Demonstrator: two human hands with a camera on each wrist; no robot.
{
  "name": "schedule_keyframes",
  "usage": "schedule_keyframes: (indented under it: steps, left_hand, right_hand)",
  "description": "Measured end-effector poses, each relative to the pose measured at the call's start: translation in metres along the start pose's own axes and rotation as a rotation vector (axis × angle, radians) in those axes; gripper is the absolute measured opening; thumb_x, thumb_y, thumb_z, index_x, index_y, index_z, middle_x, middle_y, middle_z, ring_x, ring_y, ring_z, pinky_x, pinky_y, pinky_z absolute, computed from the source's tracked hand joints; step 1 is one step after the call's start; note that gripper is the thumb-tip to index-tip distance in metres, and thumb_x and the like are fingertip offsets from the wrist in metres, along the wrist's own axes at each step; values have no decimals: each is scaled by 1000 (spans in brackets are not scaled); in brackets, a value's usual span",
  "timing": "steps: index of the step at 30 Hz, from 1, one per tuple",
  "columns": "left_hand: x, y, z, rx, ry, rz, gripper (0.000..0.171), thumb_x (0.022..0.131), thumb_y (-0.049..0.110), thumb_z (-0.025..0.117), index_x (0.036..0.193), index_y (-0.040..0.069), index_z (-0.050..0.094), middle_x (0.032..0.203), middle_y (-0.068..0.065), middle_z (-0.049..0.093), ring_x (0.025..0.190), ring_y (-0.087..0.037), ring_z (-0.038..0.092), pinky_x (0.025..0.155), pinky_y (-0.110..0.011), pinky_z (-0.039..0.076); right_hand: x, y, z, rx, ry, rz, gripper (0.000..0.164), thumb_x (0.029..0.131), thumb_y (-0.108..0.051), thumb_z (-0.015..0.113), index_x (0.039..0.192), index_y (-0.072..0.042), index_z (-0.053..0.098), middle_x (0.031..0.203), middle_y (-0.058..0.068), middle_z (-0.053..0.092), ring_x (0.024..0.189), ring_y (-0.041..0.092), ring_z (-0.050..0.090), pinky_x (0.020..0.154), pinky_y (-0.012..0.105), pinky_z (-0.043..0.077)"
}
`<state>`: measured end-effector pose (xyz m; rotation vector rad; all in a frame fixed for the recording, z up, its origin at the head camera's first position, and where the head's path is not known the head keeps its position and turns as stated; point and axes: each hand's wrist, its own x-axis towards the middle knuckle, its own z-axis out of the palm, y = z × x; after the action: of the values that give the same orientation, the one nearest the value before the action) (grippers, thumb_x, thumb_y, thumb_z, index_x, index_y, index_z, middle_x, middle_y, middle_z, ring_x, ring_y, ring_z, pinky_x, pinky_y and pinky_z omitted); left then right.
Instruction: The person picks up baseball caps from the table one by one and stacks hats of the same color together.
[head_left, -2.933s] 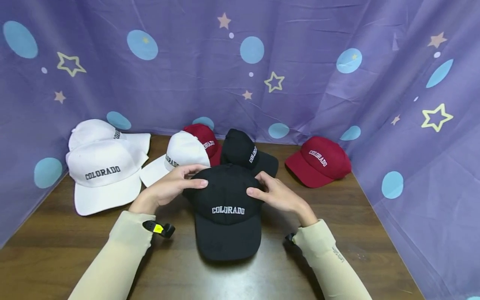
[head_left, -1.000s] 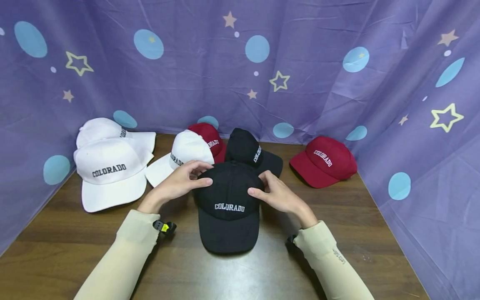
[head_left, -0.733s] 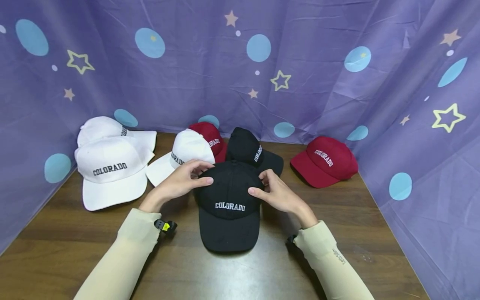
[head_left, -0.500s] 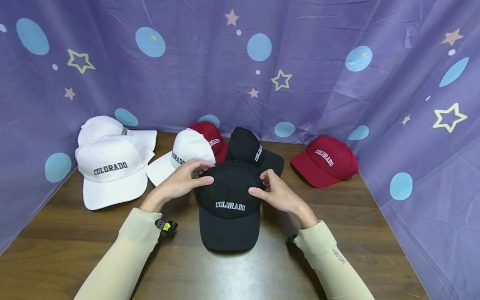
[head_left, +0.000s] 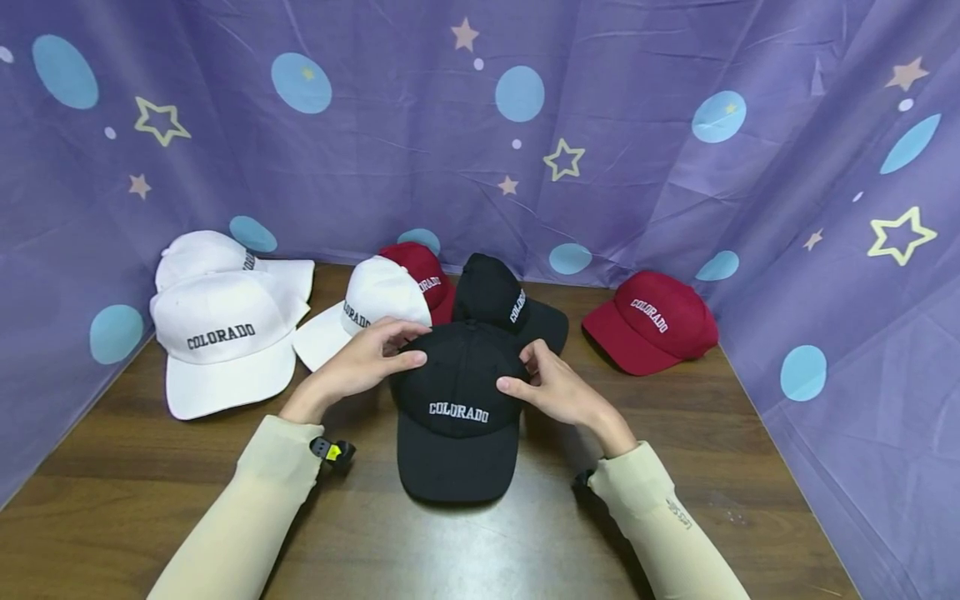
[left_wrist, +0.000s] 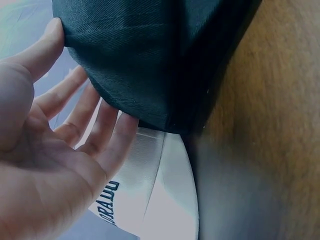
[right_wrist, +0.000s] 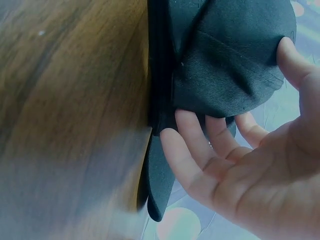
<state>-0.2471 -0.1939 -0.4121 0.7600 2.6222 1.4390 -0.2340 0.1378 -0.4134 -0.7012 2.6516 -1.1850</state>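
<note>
A black baseball cap [head_left: 459, 458] with white COLORADO lettering sits in the middle of the table, brim toward me, in the head view. My left hand [head_left: 363, 362] holds the left side of its crown, thumb on the front and fingers reaching behind. On the right side my right hand [head_left: 558, 387] grips the crown the same way. In the left wrist view the fingertips lie along the edge of the black fabric, with a white cap [left_wrist: 162, 200] beyond. The right wrist view has a second black cap's brim [right_wrist: 159, 185] just past the fingers.
Two overlapping white caps [head_left: 225, 367] lie at the left. Behind my hands stand another white cap [head_left: 386, 292], a partly hidden red cap [head_left: 423, 271] and a black cap [head_left: 487, 292]. A red cap [head_left: 652, 321] sits at the right. A purple curtain [head_left: 420, 183] borders the wooden table [head_left: 720, 467].
Compared with the oldest frame, the held black cap looks slightly smaller and farther back, and the whole view has shifted a little. Both hands have kept their hold; the latest half second brings hardly any movement.
</note>
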Motion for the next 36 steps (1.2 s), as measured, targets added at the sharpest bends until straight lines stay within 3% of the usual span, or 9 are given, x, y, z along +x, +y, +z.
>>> schedule_keyframes:
  steps: [5,10,17,23,27,31,36]
  left_hand:
    - [0,-1,0,-3,6,0,46,89,35,69,129,17,55,124,-4,49,110,-22,47,96,-44,42]
    - [0,2,0,-9,-1,-12,47,88,36,69,129,17,55,125,-3,49,112,-21,47,96,-45,42]
    - [0,36,-10,-68,-11,3,46,93,21,64,132,2,50,129,-18,51,111,-31,50,97,-51,39]
    - [29,34,-12,-85,53,-53,51,93,34,64,136,13,47,128,-4,53,111,-18,53,96,-42,44]
    - [55,42,-11,-88,70,-141,51,93,36,63,136,16,45,128,-4,52,112,-18,52,96,-41,44]
    - [77,46,-13,-137,63,-250,53,94,36,61,138,13,42,129,-6,51,117,-20,47,101,-43,38]
    - [96,43,-16,-276,13,-359,59,95,33,59,140,4,35,135,-10,45,123,-26,45,105,-39,35]
  right_hand:
    - [0,1,0,-21,-7,-4,55,84,-50,69,110,-11,39,98,9,51,80,19,54,70,36,48]
    - [-5,0,-12,-51,-29,-16,53,85,-48,69,115,-12,45,106,6,55,91,18,57,81,37,49]
    - [-15,-4,-52,17,-47,-42,47,88,-45,66,124,-18,51,115,-1,58,103,16,57,90,37,48]
    - [-17,-12,-79,11,27,-62,46,89,-45,65,127,-25,50,122,-4,56,109,11,54,95,39,45]
    - [-19,-12,-90,-21,116,-86,49,88,-45,66,130,-29,48,126,-8,53,111,12,52,98,44,43]
    - [-22,-10,-96,-81,204,-110,59,87,-47,67,138,-30,43,133,-10,48,119,13,46,100,48,39]
    - [-19,-7,-97,-131,292,-131,67,86,-49,66,143,-27,38,140,-7,42,126,14,38,103,49,34]
